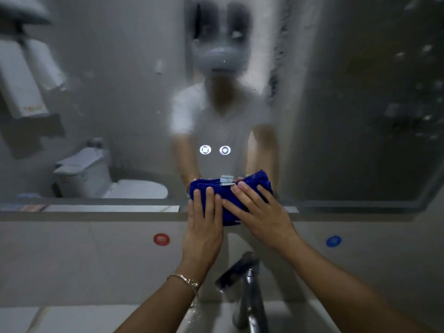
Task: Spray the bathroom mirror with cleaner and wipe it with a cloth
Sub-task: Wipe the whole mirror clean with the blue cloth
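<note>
The bathroom mirror [120, 104] fills the upper view, its glass misted and smeared, with droplets on the right side. A folded blue cloth [236, 213] lies flat against the mirror's bottom edge at centre. My left hand [204, 222] presses the cloth's left part with straight fingers. My right hand [259, 210] lies across its right part, fingers spread and flat. A small white tag on the cloth shows by the glass. No spray bottle is in view.
A chrome tap [247, 292] stands below my hands over a white basin [211, 318]. A red round sticker [161, 239] and a blue one [333, 241] sit on the tiled wall under the mirror. Two lit touch buttons [215, 150] glow in the glass.
</note>
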Demonstrator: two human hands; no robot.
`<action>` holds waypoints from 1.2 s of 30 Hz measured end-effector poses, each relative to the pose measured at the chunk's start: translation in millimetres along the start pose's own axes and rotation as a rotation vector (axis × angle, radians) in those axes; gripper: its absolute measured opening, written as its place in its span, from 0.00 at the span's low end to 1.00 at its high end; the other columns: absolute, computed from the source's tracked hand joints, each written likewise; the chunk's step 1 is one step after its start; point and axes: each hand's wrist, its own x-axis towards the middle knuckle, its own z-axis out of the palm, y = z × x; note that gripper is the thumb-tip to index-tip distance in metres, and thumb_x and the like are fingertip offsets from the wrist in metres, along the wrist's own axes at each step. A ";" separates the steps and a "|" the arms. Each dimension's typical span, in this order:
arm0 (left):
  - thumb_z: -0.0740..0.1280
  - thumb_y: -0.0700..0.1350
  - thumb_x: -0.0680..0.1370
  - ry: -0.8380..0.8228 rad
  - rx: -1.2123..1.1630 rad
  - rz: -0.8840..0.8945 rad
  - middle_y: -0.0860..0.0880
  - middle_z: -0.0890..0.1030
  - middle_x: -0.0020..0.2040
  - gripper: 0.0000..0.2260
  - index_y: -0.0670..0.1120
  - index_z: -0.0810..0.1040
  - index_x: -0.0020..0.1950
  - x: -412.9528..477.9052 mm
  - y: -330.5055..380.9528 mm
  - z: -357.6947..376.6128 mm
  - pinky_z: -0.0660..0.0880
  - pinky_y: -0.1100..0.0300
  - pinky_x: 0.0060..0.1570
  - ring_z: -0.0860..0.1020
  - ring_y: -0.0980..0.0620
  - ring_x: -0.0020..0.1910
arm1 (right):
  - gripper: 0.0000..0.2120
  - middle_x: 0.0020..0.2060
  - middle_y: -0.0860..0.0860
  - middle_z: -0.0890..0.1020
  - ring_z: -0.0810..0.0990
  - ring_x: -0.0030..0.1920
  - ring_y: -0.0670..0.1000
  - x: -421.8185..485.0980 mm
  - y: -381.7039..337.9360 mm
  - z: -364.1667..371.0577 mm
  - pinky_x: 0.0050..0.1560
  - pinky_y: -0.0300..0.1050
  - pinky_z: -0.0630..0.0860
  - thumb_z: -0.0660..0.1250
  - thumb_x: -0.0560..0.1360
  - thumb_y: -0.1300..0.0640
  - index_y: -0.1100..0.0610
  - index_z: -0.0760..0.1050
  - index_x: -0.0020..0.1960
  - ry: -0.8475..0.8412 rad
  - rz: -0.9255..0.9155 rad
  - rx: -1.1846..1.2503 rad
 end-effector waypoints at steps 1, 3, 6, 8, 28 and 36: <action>0.62 0.41 0.72 0.005 -0.003 0.020 0.33 0.36 0.74 0.37 0.35 0.44 0.75 5.3 12.7 2.4 0.43 0.39 0.71 0.39 0.32 0.73 | 0.26 0.70 0.54 0.64 0.64 0.70 0.54 -10.6 11.3 -1.7 0.72 0.53 0.53 0.57 0.75 0.58 0.49 0.61 0.72 -0.004 0.011 -0.004; 0.61 0.42 0.72 0.002 0.010 0.057 0.34 0.36 0.75 0.35 0.36 0.47 0.74 15.6 36.5 7.0 0.42 0.39 0.71 0.38 0.32 0.73 | 0.26 0.69 0.55 0.64 0.64 0.70 0.55 -30.2 31.1 -5.6 0.72 0.54 0.53 0.57 0.75 0.58 0.50 0.61 0.72 -0.019 0.035 -0.015; 0.59 0.42 0.73 -0.011 0.010 0.078 0.34 0.37 0.75 0.34 0.36 0.47 0.74 27.9 66.3 11.7 0.42 0.39 0.71 0.39 0.32 0.74 | 0.28 0.70 0.56 0.63 0.63 0.70 0.55 -54.5 53.6 -8.9 0.72 0.54 0.51 0.59 0.74 0.56 0.50 0.60 0.73 -0.070 0.050 -0.035; 0.60 0.44 0.74 -0.020 0.021 0.073 0.34 0.37 0.75 0.34 0.36 0.46 0.75 34.5 81.1 12.6 0.42 0.39 0.71 0.39 0.32 0.74 | 0.29 0.70 0.56 0.63 0.62 0.71 0.56 -65.0 65.1 -10.8 0.72 0.54 0.51 0.60 0.73 0.54 0.50 0.59 0.73 -0.101 0.051 -0.037; 0.44 0.54 0.76 0.099 0.163 0.099 0.42 0.49 0.78 0.31 0.41 0.42 0.75 217.4 40.7 -122.4 0.52 0.36 0.71 0.47 0.41 0.76 | 0.25 0.78 0.55 0.52 0.47 0.77 0.55 105.3 164.2 -105.6 0.73 0.55 0.42 0.50 0.80 0.49 0.52 0.57 0.77 -0.108 0.573 0.401; 0.42 0.54 0.76 0.090 0.145 0.127 0.40 0.37 0.74 0.31 0.40 0.38 0.75 174.5 31.6 -88.9 0.51 0.36 0.71 0.37 0.41 0.74 | 0.26 0.76 0.60 0.58 0.52 0.75 0.57 78.2 115.2 -66.6 0.72 0.59 0.52 0.47 0.81 0.47 0.54 0.49 0.77 -0.120 0.584 0.148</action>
